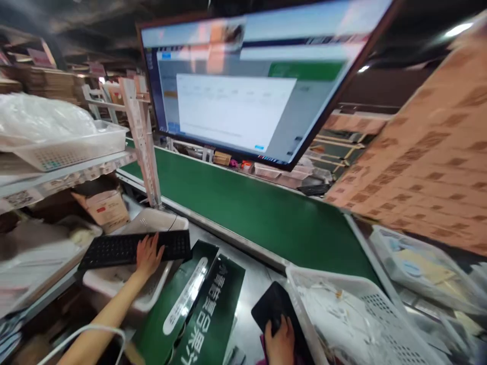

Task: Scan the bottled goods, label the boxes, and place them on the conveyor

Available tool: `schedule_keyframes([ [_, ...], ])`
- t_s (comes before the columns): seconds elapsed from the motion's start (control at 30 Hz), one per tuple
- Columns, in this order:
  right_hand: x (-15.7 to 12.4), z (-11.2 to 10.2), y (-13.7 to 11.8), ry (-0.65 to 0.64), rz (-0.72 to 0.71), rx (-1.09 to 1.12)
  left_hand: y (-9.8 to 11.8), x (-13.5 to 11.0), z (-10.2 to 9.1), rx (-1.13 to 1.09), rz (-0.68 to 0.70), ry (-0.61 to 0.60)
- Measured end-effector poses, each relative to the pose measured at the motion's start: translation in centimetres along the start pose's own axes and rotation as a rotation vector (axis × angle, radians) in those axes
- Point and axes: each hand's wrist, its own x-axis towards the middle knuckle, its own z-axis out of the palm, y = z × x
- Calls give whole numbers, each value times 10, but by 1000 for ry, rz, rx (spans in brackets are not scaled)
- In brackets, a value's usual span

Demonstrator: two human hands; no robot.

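My left hand [147, 255] lies on a black keyboard [114, 249], fingers spread flat over the keys. The keyboard rests across a white plastic basket [152, 299]. My right hand [280, 343] sits at the bottom edge, cupped over a dark mouse on a black mouse pad [272, 304]. A large monitor [251, 81] with a blurred software window hangs above a green conveyor belt [247, 208].
Green printed bags [201, 309] lie between my hands. A white basket [350, 314] with white items stands at right, brown cartons [426, 157] above it. Left shelves hold a white tray [64, 147] with plastic wrap. A white cable [83, 332] crosses my left forearm.
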Motion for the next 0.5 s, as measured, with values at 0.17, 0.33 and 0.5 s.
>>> schedule_keyframes([
  [0.17, -10, -12, -30, -109, 50, -58, 20, -33, -4, -10, 119, -129],
  [0.33, -15, -12, -31, -136, 58, -99, 33, -51, 3, -31, 124, -118],
  [0.5, -16, -9, -25, -133, 89, -100, 37, -39, 11, -37, 154, -112],
])
